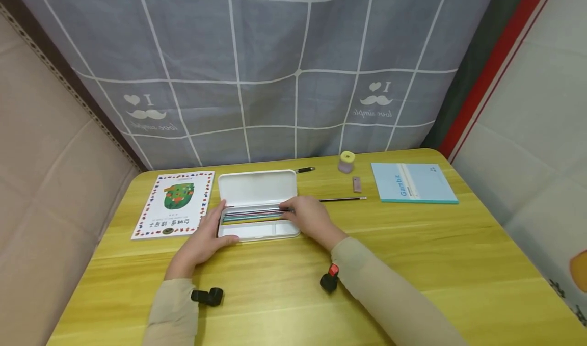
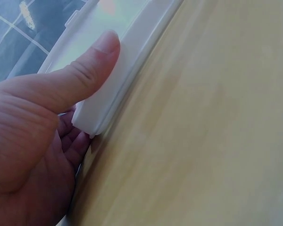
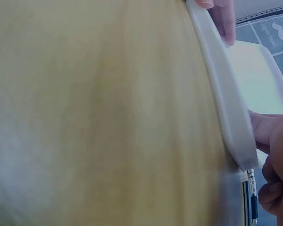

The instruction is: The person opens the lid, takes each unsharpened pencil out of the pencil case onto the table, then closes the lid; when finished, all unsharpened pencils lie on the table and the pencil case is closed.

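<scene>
A white pencil case (image 1: 258,188) lies with its lid raised and tipped back. Several coloured pencils (image 1: 249,216) rest lengthwise in its tray. My left hand (image 1: 205,240) grips the case's left end; in the left wrist view the thumb (image 2: 92,70) lies along the front wall and the other fingers curl behind the end. My right hand (image 1: 312,218) reaches over the right end and pinches at the dark pencils' right tips, which the fingers partly hide. In the right wrist view its thumb (image 3: 264,129) goes in over the rim.
A black pencil (image 1: 341,199) extends right from behind my right hand, with a pink eraser (image 1: 356,184) and a yellow-topped round container (image 1: 346,161) beyond. A black pen (image 1: 304,169) lies behind the case. A picture booklet (image 1: 158,208) is at left, a light blue notebook (image 1: 415,183) at right.
</scene>
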Demonstrator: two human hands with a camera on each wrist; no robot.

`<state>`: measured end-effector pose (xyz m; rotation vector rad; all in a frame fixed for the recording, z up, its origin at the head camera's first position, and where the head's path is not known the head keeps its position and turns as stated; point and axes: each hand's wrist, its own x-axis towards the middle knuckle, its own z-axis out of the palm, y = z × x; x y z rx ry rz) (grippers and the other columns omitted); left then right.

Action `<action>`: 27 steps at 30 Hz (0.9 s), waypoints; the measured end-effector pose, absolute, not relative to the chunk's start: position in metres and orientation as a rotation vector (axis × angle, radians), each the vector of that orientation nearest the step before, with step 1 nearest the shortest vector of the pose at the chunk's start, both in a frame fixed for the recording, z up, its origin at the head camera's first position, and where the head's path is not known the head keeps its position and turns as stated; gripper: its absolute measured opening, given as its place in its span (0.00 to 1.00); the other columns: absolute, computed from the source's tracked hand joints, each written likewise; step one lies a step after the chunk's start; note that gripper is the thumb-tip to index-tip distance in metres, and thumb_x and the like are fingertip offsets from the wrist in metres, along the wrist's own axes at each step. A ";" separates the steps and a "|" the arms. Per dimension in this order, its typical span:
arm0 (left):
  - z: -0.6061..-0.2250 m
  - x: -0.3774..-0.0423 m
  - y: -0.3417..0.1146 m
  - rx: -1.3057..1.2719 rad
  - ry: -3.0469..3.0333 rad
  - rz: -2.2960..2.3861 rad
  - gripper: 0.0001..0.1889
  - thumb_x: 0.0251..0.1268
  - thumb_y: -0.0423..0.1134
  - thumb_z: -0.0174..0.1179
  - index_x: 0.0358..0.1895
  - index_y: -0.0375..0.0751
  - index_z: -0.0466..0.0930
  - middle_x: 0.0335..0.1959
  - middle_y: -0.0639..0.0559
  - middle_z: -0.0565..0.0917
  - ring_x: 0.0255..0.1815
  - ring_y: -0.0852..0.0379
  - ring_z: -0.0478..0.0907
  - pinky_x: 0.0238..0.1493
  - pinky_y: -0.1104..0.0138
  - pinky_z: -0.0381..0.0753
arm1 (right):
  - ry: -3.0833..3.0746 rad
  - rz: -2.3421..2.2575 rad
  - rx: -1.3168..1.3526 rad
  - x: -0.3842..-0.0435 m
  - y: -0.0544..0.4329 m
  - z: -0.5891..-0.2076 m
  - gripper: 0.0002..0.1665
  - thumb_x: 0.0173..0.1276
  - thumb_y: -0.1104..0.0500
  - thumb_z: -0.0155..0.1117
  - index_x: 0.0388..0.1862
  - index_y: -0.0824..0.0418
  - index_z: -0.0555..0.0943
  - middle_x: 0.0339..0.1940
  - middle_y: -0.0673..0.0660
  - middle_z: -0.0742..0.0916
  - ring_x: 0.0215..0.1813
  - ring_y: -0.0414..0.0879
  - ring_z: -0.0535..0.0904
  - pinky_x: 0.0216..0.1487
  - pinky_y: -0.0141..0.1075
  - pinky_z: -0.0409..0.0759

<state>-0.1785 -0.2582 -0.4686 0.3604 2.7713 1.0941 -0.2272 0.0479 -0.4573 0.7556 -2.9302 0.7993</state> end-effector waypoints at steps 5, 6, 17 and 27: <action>-0.469 -0.179 -0.258 0.359 2.766 1.087 0.59 0.66 0.53 0.72 0.87 0.41 0.38 0.85 0.32 0.44 0.84 0.29 0.38 0.79 0.33 0.36 | -2.877 0.666 0.762 -0.225 0.046 -0.461 0.14 0.73 0.52 0.72 0.55 0.48 0.91 0.52 0.48 0.91 0.53 0.49 0.87 0.53 0.46 0.86; -0.469 -0.179 -0.257 0.359 2.765 1.086 0.59 0.66 0.54 0.72 0.87 0.41 0.37 0.85 0.32 0.44 0.84 0.29 0.37 0.79 0.33 0.36 | -2.868 0.662 0.757 -0.225 0.046 -0.462 0.13 0.73 0.53 0.72 0.55 0.48 0.91 0.51 0.48 0.91 0.53 0.49 0.87 0.52 0.46 0.86; -0.470 -0.180 -0.257 0.361 2.775 1.084 0.59 0.66 0.53 0.72 0.86 0.41 0.39 0.85 0.31 0.45 0.84 0.29 0.39 0.79 0.33 0.38 | -2.872 0.790 0.677 -0.223 0.043 -0.460 0.07 0.71 0.54 0.74 0.47 0.49 0.91 0.43 0.48 0.88 0.46 0.46 0.85 0.48 0.43 0.85; -0.472 -0.178 -0.259 0.357 2.779 1.098 0.59 0.66 0.52 0.73 0.86 0.39 0.39 0.85 0.31 0.45 0.84 0.29 0.39 0.79 0.33 0.36 | -2.830 0.874 0.654 -0.223 0.043 -0.467 0.08 0.70 0.53 0.75 0.46 0.47 0.93 0.43 0.47 0.87 0.43 0.45 0.83 0.43 0.39 0.83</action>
